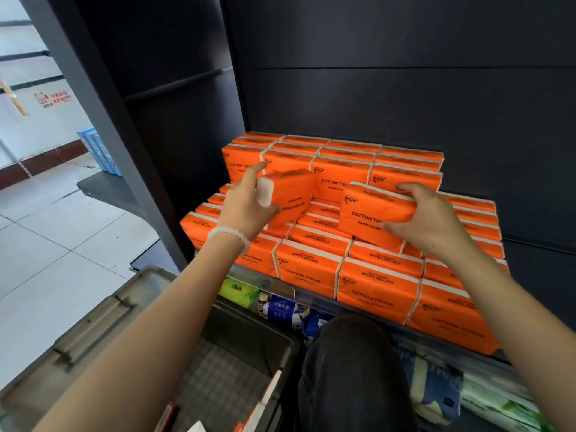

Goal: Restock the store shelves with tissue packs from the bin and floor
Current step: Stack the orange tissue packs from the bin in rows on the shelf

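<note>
Orange "COTTON TISSUE" packs (311,269) fill a dark shelf in stepped layers, the tallest stack at the back. My left hand (246,207), with a white bead bracelet on the wrist, grips one orange pack (290,198) by its white end, tilted above the middle rows. My right hand (427,219) holds a second orange pack (374,216) flat-faced, just above the packs on the right. Both packs hover over a low gap in the stack's centre.
A grey plastic bin (103,322) stands at lower left, with a few packs showing at its bottom edge. Below the shelf lie green, blue and white tissue packs (280,307). My dark-trousered knee (352,369) is in front. Tiled floor lies left.
</note>
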A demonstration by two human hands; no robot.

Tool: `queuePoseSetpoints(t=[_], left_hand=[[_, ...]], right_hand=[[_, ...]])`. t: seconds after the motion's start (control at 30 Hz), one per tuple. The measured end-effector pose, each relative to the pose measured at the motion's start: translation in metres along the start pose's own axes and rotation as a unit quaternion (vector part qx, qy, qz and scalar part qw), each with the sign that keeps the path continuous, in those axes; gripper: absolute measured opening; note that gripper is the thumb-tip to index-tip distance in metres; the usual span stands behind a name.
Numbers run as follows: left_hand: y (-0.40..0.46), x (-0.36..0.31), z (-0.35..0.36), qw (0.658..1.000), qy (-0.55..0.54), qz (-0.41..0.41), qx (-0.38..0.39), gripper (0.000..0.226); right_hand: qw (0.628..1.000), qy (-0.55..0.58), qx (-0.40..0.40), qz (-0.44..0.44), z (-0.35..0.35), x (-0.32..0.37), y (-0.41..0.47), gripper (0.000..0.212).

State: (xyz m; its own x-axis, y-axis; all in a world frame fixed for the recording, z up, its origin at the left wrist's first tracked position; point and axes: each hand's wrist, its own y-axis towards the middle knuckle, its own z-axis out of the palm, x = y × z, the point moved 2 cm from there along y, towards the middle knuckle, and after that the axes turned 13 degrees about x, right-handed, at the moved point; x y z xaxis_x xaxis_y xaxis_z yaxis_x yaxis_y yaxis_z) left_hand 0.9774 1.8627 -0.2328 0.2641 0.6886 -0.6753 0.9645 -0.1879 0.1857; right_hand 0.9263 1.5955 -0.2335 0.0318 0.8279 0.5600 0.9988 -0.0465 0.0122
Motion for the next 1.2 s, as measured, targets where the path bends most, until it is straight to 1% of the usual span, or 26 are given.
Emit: queuePoseSetpoints(t=[0.1,0.13,0.2,0.27,0.33,0.37,0.4,0.47,0.5,0.6,0.67,0.77,0.83,0.9,0.97,1.0,1.07,1.2], left_hand=[[-0.001,-0.017,-0.009,0.994,-0.052,0.059,-0.077,0.062],[-0.001,-0.023,-0.012,0.991,-0.054,0.082,-0.092,0.054],[-0.001,-0.032,-0.016,0.985,-0.015,0.127,-0.117,0.038],[0.001,-0.034,-0.018,0.980,0.043,0.154,-0.120,0.029],[0.004,-0.030,-0.015,0.980,0.081,0.160,-0.090,0.025],[0.005,-0.027,-0.011,0.981,0.103,0.150,-0.062,0.026],[0.006,-0.023,-0.007,0.982,0.136,0.127,-0.028,0.031],[0.005,-0.014,0.002,0.977,0.199,0.059,0.040,0.053],[0.004,-0.010,0.004,0.975,0.211,0.040,0.058,0.063],[0.003,-0.006,0.005,0.980,0.181,0.040,0.067,0.081],[0.002,-0.008,0.003,0.993,0.105,0.044,0.040,0.088],[0.003,-0.018,-0.004,0.996,0.019,0.070,-0.043,0.083],[0.005,-0.020,-0.008,0.993,0.028,0.097,-0.064,0.071],[0.009,-0.016,-0.007,0.987,0.103,0.116,-0.049,0.056],[0.012,-0.011,-0.001,0.974,0.198,0.110,-0.003,0.046],[0.014,-0.008,0.003,0.968,0.228,0.096,0.025,0.044],[0.018,-0.005,0.008,0.964,0.248,0.072,0.060,0.045],[0.027,-0.009,0.007,0.957,0.276,0.060,0.059,0.048]], right_hand=[[0.999,0.037,-0.008,0.024,-0.001,-0.004,-0.004,0.079],[0.999,0.043,-0.008,0.025,-0.001,-0.004,-0.005,0.077],[0.999,0.049,-0.007,0.022,-0.001,-0.003,-0.006,0.071],[0.998,0.051,-0.005,0.020,0.000,-0.001,-0.007,0.068],[0.998,0.055,-0.004,0.020,0.001,0.000,-0.008,0.068],[0.998,0.058,-0.003,0.019,0.001,0.000,-0.008,0.067],[0.998,0.060,-0.003,0.018,0.001,0.000,-0.008,0.067],[0.998,0.067,-0.002,0.016,0.001,0.000,-0.009,0.066],[0.997,0.072,-0.002,0.017,0.001,-0.001,-0.009,0.065],[0.996,0.091,-0.007,0.018,0.002,-0.002,-0.010,0.065],[0.995,0.101,-0.008,0.021,0.002,-0.001,-0.010,0.065],[0.994,0.106,-0.011,0.019,0.001,0.000,-0.010,0.064],[0.994,0.111,-0.006,0.015,0.001,0.000,-0.010,0.063],[0.994,0.112,0.003,0.011,0.002,-0.001,-0.009,0.064],[0.994,0.110,0.010,0.009,0.002,-0.003,-0.006,0.064],[0.994,0.110,0.013,0.007,0.001,-0.004,-0.005,0.063],[0.996,0.093,0.012,0.002,0.000,-0.005,-0.001,0.063],[1.000,0.015,-0.001,-0.020,-0.004,0.000,0.009,0.062]])
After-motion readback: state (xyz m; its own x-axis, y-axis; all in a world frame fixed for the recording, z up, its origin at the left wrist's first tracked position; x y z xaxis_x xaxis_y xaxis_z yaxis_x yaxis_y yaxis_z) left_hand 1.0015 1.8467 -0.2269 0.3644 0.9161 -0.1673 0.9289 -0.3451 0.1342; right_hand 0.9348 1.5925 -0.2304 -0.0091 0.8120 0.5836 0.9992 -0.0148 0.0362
